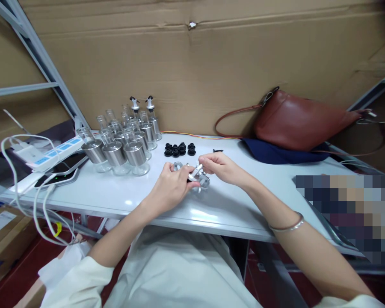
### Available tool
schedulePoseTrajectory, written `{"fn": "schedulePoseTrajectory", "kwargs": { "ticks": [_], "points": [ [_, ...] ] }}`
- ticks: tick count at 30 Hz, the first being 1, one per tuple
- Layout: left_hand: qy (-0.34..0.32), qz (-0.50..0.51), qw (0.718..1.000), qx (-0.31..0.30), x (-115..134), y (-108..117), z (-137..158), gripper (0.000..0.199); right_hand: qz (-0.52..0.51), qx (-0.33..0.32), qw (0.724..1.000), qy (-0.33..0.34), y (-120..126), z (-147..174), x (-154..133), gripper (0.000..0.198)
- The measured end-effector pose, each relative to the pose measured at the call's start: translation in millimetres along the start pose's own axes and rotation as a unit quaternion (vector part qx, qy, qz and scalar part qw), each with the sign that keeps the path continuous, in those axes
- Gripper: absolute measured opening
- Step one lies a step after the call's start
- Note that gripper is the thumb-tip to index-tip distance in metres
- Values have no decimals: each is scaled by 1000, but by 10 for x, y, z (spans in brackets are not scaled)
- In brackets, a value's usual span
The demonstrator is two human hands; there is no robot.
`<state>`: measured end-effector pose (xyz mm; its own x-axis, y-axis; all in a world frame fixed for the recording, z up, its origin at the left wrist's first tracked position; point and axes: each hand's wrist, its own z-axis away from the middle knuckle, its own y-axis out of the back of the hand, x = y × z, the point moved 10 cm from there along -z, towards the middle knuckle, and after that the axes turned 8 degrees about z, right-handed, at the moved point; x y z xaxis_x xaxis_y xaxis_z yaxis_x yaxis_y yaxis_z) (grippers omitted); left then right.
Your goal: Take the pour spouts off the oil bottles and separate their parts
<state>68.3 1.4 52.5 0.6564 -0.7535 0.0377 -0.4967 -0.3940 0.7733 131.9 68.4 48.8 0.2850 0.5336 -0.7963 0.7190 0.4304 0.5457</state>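
Observation:
My left hand [170, 185] is closed around a small silver pourer part [196, 172] above the white table. The thumb and fingers of my right hand [220, 166] pinch the upper right end of that same part. Right under my hands is a cluster of silver pieces [205, 183], partly hidden by my fingers, so their exact shape is unclear. Just beyond my hands lie several black rubber stoppers [179, 149] in a group. A small black piece [218, 150] lies behind my right hand.
Several glass bottles with steel sleeves [115, 154] stand at the left, two at the back fitted with pourers [150, 102]. A power strip [56, 150] with white cables lies at the far left. A brown leather bag [295, 122] rests on dark blue cloth [285, 153] at the right.

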Motion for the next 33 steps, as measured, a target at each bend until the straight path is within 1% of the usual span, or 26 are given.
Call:
{"fn": "schedulePoseTrajectory", "kwargs": {
  "ticks": [4, 9, 12, 15, 17, 21, 23, 26, 28, 29, 31, 33],
  "points": [
    [36, 10, 999, 17, -65, 41, 9, 36, -33, 22, 999, 4, 1, -16, 9, 51],
    [40, 34, 998, 41, -70, 93, 14, 48, -28, 38, 999, 13, 16, -17, -58, 55],
    [36, 45, 997, 60, -44, 137, 15, 50, -20, 46, 998, 22, 26, -13, -118, 55],
    [51, 67, 994, 71, -52, 181, 18, 51, -23, 60, 997, 34, 41, -6, -163, 55],
    [70, 93, 991, 61, -84, 185, 17, 50, -21, 70, 997, 38, 52, 1, -164, 54],
    [92, 116, 989, -1, -132, 97, 12, 43, 28, 76, 996, 28, 56, 13, -108, 53],
    [78, 97, 992, -13, -124, 76, 7, 40, 44, 85, 995, 21, 72, 18, -81, 53],
    [41, 68, 996, 28, -95, 146, 2, 42, 39, 106, 994, 10, 114, 23, -44, 53],
    [10, 59, 996, 60, -58, 204, 5, 36, 37, 113, 993, 3, 125, 24, -17, 53],
    [-7, 53, 996, 66, -32, 217, 5, 33, 42, 113, 993, 2, 122, 25, -9, 53],
    [-37, 36, 997, 64, 24, 217, 3, 24, 62, 109, 992, 7, 108, 30, -16, 53],
    [-50, 25, 996, 66, 55, 228, -2, 21, 104, 121, 987, 27, 118, 47, -72, 50]
  ]
}}
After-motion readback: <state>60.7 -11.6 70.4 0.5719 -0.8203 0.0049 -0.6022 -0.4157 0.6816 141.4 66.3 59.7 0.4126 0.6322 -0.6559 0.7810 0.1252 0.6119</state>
